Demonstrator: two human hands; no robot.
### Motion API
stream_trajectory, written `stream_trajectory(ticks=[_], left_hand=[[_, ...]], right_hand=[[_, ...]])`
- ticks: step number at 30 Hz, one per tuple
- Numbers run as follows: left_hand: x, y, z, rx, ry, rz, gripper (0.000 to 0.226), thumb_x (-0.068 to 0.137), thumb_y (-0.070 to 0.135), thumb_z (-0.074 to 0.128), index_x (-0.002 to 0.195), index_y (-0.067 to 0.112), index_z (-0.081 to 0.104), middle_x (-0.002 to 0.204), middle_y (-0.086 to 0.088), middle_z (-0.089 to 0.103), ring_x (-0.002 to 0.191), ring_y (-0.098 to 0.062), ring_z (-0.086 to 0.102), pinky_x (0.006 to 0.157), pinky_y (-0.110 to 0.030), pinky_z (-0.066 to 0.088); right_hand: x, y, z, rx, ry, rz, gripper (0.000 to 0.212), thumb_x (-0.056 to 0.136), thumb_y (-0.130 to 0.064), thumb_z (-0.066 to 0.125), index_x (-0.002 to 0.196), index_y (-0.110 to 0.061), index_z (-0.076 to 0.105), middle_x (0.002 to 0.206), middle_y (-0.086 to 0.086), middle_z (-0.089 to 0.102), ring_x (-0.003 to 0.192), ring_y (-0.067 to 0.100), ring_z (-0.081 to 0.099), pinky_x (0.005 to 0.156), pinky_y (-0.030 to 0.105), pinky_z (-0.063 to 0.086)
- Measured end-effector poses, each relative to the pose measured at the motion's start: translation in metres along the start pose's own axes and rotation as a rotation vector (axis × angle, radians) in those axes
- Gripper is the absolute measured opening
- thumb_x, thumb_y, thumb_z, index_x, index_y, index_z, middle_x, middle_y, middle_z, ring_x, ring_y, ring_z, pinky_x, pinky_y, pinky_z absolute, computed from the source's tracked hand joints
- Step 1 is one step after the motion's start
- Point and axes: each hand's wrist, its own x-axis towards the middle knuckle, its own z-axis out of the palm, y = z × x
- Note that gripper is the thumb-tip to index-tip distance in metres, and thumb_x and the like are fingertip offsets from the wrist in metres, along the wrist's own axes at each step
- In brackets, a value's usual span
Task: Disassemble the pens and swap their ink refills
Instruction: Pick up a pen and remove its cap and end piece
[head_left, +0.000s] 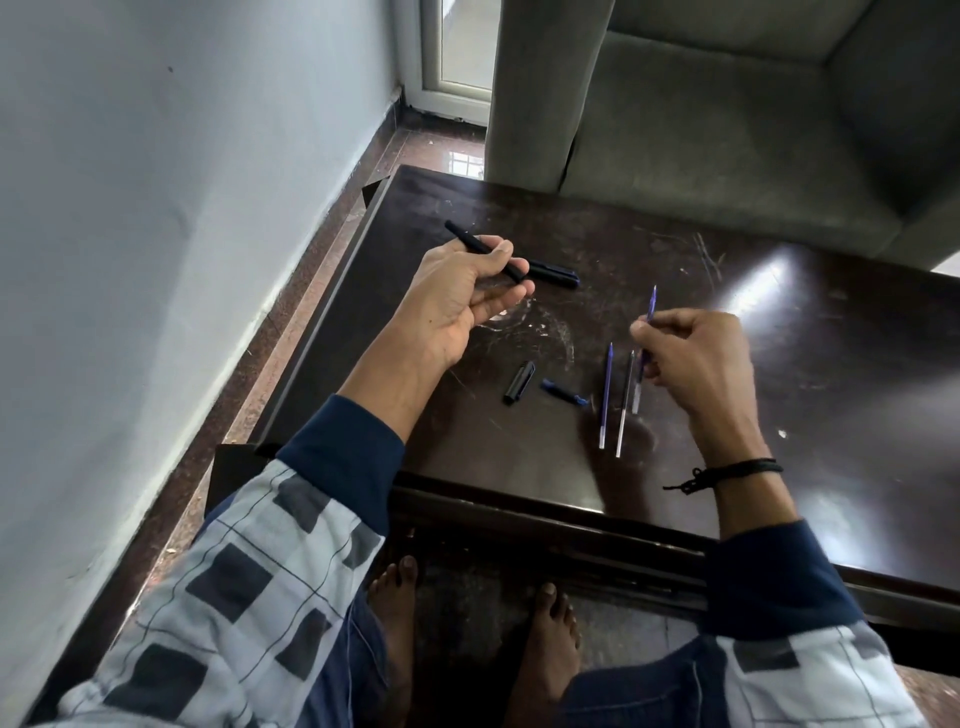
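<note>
Over the dark table (857, 389), L hand (457, 296) gripped a black barrel (462, 236) w/ curled fingers; R hand (696, 358) pinched a blue refill (652, 304). Risks: thin refill could bend if misaligned w/ barrel mouth, or get mixed up w/ spare refills (606, 395) lying just beside.

- The left sleeve (234, 571) and right sleeve (810, 670), both nearer than the table (519, 499), are pale grey-white with thin dark grid lines and dark grey squares.
- Each sleeve ends in a plain dark blue cuff (343, 467) at the table's near edge.
- A black cord bracelet (737, 470) with a knotted loose end circles the right wrist, over the table.
- The left hand (457, 301) and right hand (696, 358) are bare.
- Dark blue trousers (639, 691) and two bare feet (395, 613) show below the table's near edge.
</note>
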Motion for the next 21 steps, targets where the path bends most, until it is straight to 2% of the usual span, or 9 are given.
stream_trajectory(ticks=[2, 4, 6, 9, 14, 19, 21], left_hand=[[-0.0004, 0.0008, 0.0001, 0.001, 0.003, 0.0, 0.004, 0.098, 0.006, 0.066, 0.102, 0.007, 0.063, 0.084, -0.012, 0.075, 0.077, -0.027, 0.077, 0.071, -0.029, 0.064], [-0.0009, 0.0014, -0.0001, -0.001, 0.003, -0.001, 0.003, 0.098, 0.006, 0.066, 0.1, 0.007, 0.064, 0.084, -0.012, 0.076, 0.076, -0.027, 0.077, 0.068, -0.028, 0.063], [-0.0011, 0.0015, -0.0004, -0.003, 0.002, -0.002, 0.002, 0.098, 0.006, 0.066, 0.099, 0.008, 0.065, 0.084, -0.012, 0.076, 0.077, -0.027, 0.077, 0.067, -0.028, 0.062], [-0.0015, 0.0014, -0.0006, -0.006, 0.0, 0.001, 0.003, 0.098, 0.006, 0.066, 0.101, 0.007, 0.065, 0.085, -0.012, 0.076, 0.078, -0.027, 0.077, 0.067, -0.028, 0.062], [-0.0021, 0.0011, -0.0003, -0.002, -0.003, 0.0, 0.003, 0.098, 0.006, 0.066, 0.1, 0.008, 0.065, 0.087, -0.013, 0.076, 0.079, -0.028, 0.077, 0.069, -0.029, 0.062], [-0.0021, 0.0005, -0.001, 0.001, -0.003, 0.0, 0.003, 0.098, 0.006, 0.066, 0.101, 0.008, 0.065, 0.089, -0.014, 0.076, 0.081, -0.029, 0.077, 0.069, -0.029, 0.062], [-0.0023, 0.0004, -0.001, 0.002, -0.004, 0.001, 0.005, 0.098, 0.006, 0.066, 0.103, 0.007, 0.065, 0.09, -0.014, 0.076, 0.081, -0.028, 0.077, 0.069, -0.029, 0.062]], right_hand=[[0.0006, 0.003, -0.0024, -0.2, -0.03, 0.029, 0.013, 0.083, -0.04, 0.076, 0.088, -0.028, 0.075, 0.082, -0.004, 0.078, 0.08, 0.022, 0.077, 0.087, 0.047, 0.062], [-0.0018, 0.0022, -0.004, -0.348, -0.055, 0.048, 0.016, 0.087, -0.038, 0.076, 0.098, -0.026, 0.076, 0.092, 0.003, 0.079, 0.092, 0.029, 0.075, 0.091, 0.045, 0.06], [-0.0037, 0.0009, -0.0051, -0.473, -0.05, 0.06, 0.019, 0.089, -0.033, 0.074, 0.105, -0.023, 0.077, 0.099, 0.009, 0.078, 0.099, 0.034, 0.072, 0.09, 0.042, 0.058], [-0.0045, 0.0028, -0.0064, -0.611, -0.045, 0.067, 0.019, 0.09, -0.028, 0.074, 0.105, -0.016, 0.072, 0.105, 0.016, 0.073, 0.102, 0.041, 0.068, 0.089, 0.045, 0.057], [-0.0042, 0.0037, -0.0058, -0.652, -0.108, 0.081, 0.019, 0.089, -0.028, 0.074, 0.1, -0.013, 0.069, 0.098, 0.015, 0.073, 0.097, 0.038, 0.068, 0.079, 0.039, 0.053], [-0.0058, 0.0018, -0.0081, -0.628, -0.103, 0.075, 0.019, 0.091, -0.034, 0.072, 0.097, -0.016, 0.073, 0.099, 0.013, 0.074, 0.097, 0.038, 0.069, 0.084, 0.042, 0.056], [-0.0073, 0.0, -0.0083, -0.639, -0.079, 0.054, 0.018, 0.092, -0.033, 0.07, 0.098, -0.017, 0.075, 0.099, 0.012, 0.074, 0.095, 0.038, 0.069, 0.081, 0.041, 0.055]])
